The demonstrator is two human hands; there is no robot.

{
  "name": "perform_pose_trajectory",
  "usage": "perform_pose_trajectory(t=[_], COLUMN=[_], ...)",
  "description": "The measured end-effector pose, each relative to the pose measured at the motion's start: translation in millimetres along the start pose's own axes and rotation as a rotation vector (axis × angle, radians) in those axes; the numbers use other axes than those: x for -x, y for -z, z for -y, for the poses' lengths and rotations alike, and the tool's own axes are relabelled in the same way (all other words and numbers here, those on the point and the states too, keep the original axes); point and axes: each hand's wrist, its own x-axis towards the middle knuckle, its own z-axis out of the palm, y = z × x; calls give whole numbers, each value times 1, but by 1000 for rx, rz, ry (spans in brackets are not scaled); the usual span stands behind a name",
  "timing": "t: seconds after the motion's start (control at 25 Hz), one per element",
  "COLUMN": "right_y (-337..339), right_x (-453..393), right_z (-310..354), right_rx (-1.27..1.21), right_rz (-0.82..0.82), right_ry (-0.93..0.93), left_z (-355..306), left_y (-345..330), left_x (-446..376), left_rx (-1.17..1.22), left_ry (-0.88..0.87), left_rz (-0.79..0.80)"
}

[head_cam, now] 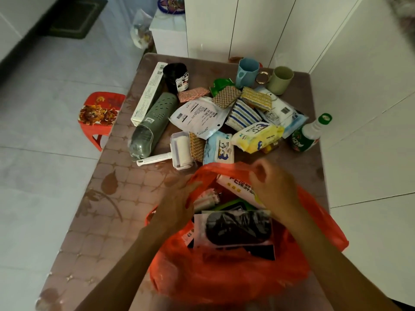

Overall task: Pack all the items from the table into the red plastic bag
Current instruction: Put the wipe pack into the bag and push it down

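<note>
The red plastic bag (pixel 224 279) stands open at the near edge of the table (pixel 107 212). Inside it lie a clear packet with black contents (pixel 235 227), a green-edged pack and a white packet with red lettering (pixel 235 187). My left hand (pixel 177 205) grips the bag's left rim. My right hand (pixel 276 189) is over the far right of the opening, fingers curled on the end of the white packet. Beyond the bag wait a lint roller (pixel 179 151), a blue wipes pack (pixel 219 150), a yellow wipes pack (pixel 256 136) and a grey-green perforated tube (pixel 150 126).
Farther back lie a long white box (pixel 149 93), a black cup (pixel 176 76), a blue mug (pixel 247 71), a green mug (pixel 280 79), folded cloths and a green-capped bottle (pixel 310 135). A red stool (pixel 100 115) stands left of the table. White cabinets rise behind and right.
</note>
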Motion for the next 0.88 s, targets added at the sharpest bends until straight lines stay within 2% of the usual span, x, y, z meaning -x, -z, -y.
perform_pose_trajectory(t=[0.08, 0.12, 0.2, 0.24, 0.32, 0.48, 0.64, 0.76, 0.8, 0.88], right_y=[-30, -53, -85, -104, -123, -98, -33, 23, 39, 60], right_x=[-52, -76, -99, -105, -114, -109, -67, -34, -21, 7], right_z=[24, 34, 45, 45, 41, 35, 46, 50, 43, 20], right_rx=[-147, -203, -397, -450, -414, -677, -956, -914, -881, -844], right_rz=[105, 181, 302, 298, 253, 185, 36, -87, -70, 111], right_ry=[-49, -157, -502, -612, -633, -487, -110, 184, 239, 264], left_z=[-3, 0, -2, -1, 6, 9, 2, -9, -13, -22], left_y=[-6, -10, -15, -18, -21, -7, 8, 20, 24, 32], left_x=[5, 8, 16, 19, 24, 30, 31, 29, 27, 20], left_rx=[17, 10, -3, -19, -50, -18, 52, 109, 116, 142], left_ry=[-1, 16, 32, 41, 51, 119, 173, 171, 159, 169], left_rz=[24, 27, 46, 73, 67, 63, 77, 52, 40, 40])
